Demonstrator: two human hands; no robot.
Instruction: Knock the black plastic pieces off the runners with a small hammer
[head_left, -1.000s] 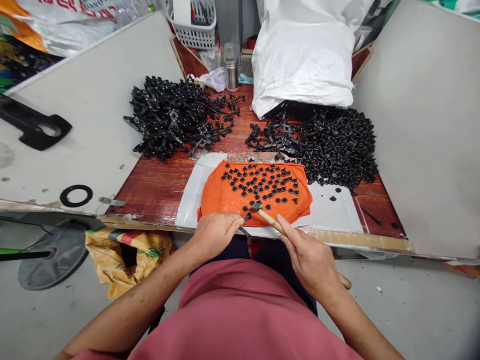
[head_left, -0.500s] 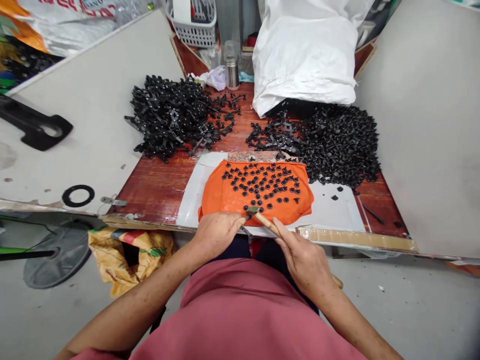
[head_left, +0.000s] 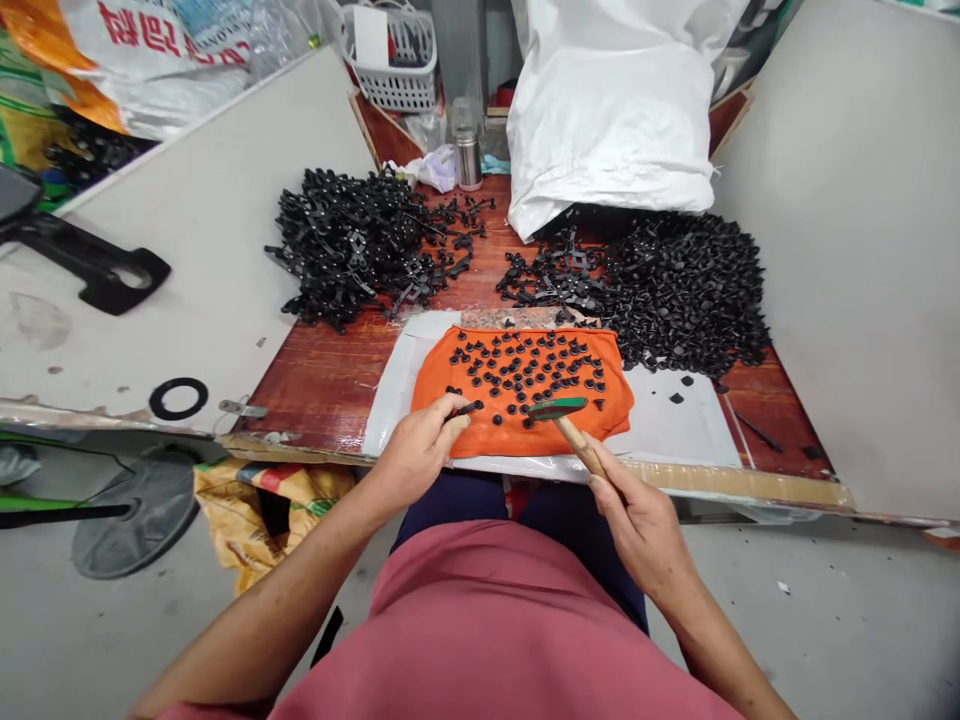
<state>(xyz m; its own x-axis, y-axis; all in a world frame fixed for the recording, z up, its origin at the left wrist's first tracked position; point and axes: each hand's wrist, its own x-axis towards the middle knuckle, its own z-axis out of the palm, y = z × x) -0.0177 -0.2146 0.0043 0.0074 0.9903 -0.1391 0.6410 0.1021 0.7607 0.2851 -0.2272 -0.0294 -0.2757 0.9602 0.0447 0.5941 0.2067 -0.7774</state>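
Note:
My left hand (head_left: pixel 412 450) is at the left front of an orange cloth (head_left: pixel 615 385). Its thumb and fingers pinch a slim black plastic part (head_left: pixel 471 408) whose tip points right. Most of that part is hidden by the fingers. In my right hand (head_left: pixel 645 520) is the wooden handle of a hammer (head_left: pixel 582 447), its green head raised over the front of the cloth. Many small black studs (head_left: pixel 529 379) with round bases stand scattered on the cloth, a few lying tipped over.
At the back left rises a heap of black jointed parts (head_left: pixel 345 245). A pile of small black pieces (head_left: pixel 690 290) spreads at the right, below a white sack (head_left: pixel 611 120). Behind stand a metal flask (head_left: pixel 469 158) and a grey basket (head_left: pixel 394 85). A black ring (head_left: pixel 178 398) lies on the left panel.
The hammer head has left the spot beside my left fingers and moved up to the right. My left hand has shifted forward and left, with the black part pinched over the cloth.

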